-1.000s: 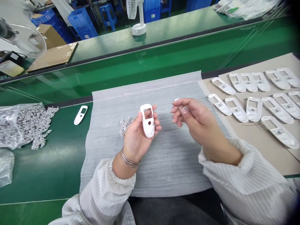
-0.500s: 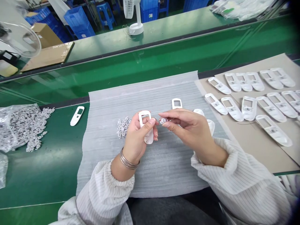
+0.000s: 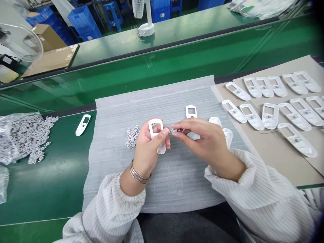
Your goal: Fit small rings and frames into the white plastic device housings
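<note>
In my left hand [image 3: 150, 145] is a white plastic casing [image 3: 161, 148] with a rectangular window at its upper end; the thumb presses on its front. My right hand [image 3: 202, 135] pinches a small grey plastic piece [image 3: 174, 130] between thumb and fingertips, close to the left thumb tip. Left of the casing lies a small pile of grey plastic pieces [image 3: 132, 136] on the foam sheet [image 3: 116, 182], partly behind the left hand. Beyond the right hand, another white casing [image 3: 191, 111] lies on the sheet, and more white casings [image 3: 228, 136] show partly behind that hand.
Several white casings [image 3: 270, 116] lie in rows on cardboard [image 3: 273, 162] at the right. A plastic bag [image 3: 22, 136] spills many grey pieces at the left, near a single casing [image 3: 83, 125]. A green ledge [image 3: 162, 60] with a white fan [image 3: 146, 29] runs across the back.
The small grey piece in my right fingertips has turned and moved slightly left, up to the left thumb. The casing in my left hand has shifted only slightly.
</note>
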`<state>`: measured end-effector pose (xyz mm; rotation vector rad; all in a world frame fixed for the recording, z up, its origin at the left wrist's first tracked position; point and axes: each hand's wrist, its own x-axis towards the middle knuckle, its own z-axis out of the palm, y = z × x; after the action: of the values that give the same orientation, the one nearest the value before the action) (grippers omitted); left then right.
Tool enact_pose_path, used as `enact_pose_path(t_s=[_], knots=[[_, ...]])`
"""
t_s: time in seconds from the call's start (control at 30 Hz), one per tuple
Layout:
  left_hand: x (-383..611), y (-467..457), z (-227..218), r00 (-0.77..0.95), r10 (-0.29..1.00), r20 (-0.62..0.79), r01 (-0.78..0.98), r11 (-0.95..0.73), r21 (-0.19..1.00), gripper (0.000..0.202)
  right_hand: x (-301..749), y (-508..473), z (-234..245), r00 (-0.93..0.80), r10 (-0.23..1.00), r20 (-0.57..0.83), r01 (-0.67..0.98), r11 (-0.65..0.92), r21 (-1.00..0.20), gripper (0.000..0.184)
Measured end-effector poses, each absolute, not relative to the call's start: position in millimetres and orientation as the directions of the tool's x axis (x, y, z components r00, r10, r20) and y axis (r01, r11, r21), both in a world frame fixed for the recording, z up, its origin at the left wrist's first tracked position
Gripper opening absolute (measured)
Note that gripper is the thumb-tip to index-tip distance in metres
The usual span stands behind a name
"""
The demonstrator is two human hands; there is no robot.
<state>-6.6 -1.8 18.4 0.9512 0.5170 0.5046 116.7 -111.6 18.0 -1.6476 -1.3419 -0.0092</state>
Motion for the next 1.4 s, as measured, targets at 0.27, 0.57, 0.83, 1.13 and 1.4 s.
enact_pose_path(t_s=[0.27,0.57,0.83,1.13,1.4], knots=[[-4,-3,14,0.725,0.590,-0.355,-0.151,0.639,0.754,0.025,115,-110,15,0.334,0.740,0.583,0.751,0.166,-0.639,0.010],[-5,-5,14,0.778,0.515,-0.360,-0.143,0.703,0.697,0.035,115,-102,-6,0.313,0.707,0.634,0.861,0.070,-0.503,0.010],[-5,-6,13,0.794,0.538,-0.282,-0.105,0.579,0.809,0.040,114,-105,-4,0.288,0.725,0.626,0.888,0.042,-0.458,0.012],[-3,-2,7,0.766,0.584,-0.268,-0.101,0.521,0.847,0.039,115,-108,3,0.235,0.783,0.576,0.868,0.097,-0.486,0.024],[-7,-4,11,0.801,0.589,-0.109,-0.158,0.382,0.911,0.029,112,-103,5,0.443,0.890,0.110,0.143,0.052,-0.988,0.048]])
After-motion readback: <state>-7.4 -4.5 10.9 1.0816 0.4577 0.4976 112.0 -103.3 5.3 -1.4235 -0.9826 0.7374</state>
